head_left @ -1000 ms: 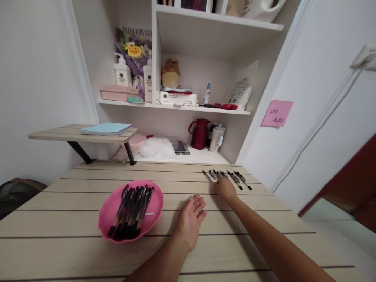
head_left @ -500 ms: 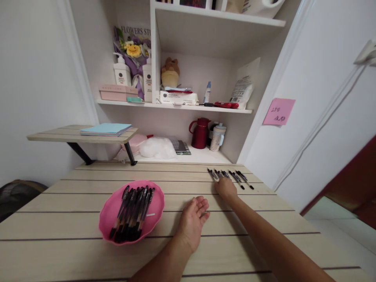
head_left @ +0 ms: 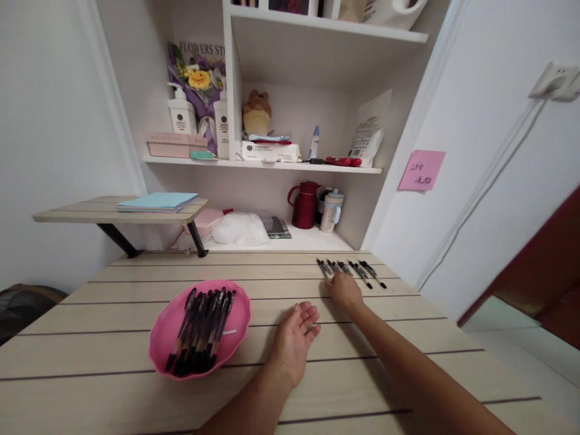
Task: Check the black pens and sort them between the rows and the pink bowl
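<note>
My right hand (head_left: 345,291) reaches out to a row of black gel pens (head_left: 360,275) on the desk. Its fingers are closed at the near end of the leftmost pens (head_left: 322,268), seemingly round one pen; the hand hides part of the row. Lower and to the left, my left hand (head_left: 292,341) rests palm up with its fingers loosely stretched, holding nothing. Beside it on the left stands a pink scalloped dish (head_left: 242,314). A bundle of black-capped gel pens (head_left: 202,329) lies in the dish, with a small white stick (head_left: 229,331) next to them.
A raised wooden stand (head_left: 77,212) with light-blue paper (head_left: 158,202) is at the desk's left rear. Behind the desk, a white shelf unit (head_left: 317,167) holds a red jug (head_left: 305,205), a cup (head_left: 331,211) and a clear plastic bag (head_left: 240,229). A pink note (head_left: 421,170) is on the right wall.
The view has swung slightly to the right. My right hand's fingers have shifted a little left at the pens. My left hand keeps its pose.
</note>
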A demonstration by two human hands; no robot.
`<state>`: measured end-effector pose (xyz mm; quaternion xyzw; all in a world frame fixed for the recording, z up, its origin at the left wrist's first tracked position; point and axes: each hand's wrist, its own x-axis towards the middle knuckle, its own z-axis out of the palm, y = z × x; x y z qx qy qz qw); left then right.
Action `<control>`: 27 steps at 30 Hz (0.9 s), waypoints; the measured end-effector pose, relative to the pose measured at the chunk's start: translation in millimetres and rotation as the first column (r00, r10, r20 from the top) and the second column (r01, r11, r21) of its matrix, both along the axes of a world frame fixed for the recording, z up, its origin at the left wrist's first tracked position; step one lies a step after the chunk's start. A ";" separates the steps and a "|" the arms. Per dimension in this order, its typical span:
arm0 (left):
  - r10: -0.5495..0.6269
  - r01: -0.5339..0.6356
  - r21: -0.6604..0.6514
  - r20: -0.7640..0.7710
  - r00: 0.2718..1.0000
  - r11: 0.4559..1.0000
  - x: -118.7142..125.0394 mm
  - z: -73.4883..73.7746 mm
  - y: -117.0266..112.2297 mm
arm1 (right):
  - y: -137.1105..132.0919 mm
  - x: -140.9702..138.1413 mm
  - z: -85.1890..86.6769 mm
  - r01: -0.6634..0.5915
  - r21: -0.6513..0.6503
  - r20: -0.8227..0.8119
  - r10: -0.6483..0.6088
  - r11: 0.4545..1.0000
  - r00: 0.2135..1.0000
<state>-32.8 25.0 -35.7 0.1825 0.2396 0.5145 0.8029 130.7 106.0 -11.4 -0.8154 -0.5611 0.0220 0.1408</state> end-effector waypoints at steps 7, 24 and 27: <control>0.050 -0.027 0.181 -0.125 0.991 0.983 -4.2 3.7 -6.2 | -59.2 -40.2 -8.0 -0.275 0.010 -0.099 0.274 0.961 0.957; 0.447 -0.011 0.564 -0.643 0.621 0.826 -98.5 93.1 -4.6 | -54.4 -33.3 -13.5 -0.248 0.020 0.151 0.242 0.969 0.958; 0.479 -0.015 0.572 -0.672 0.566 0.820 -131.4 97.5 -4.4 | -36.1 -24.3 -14.2 -0.199 0.010 0.129 0.196 0.980 0.972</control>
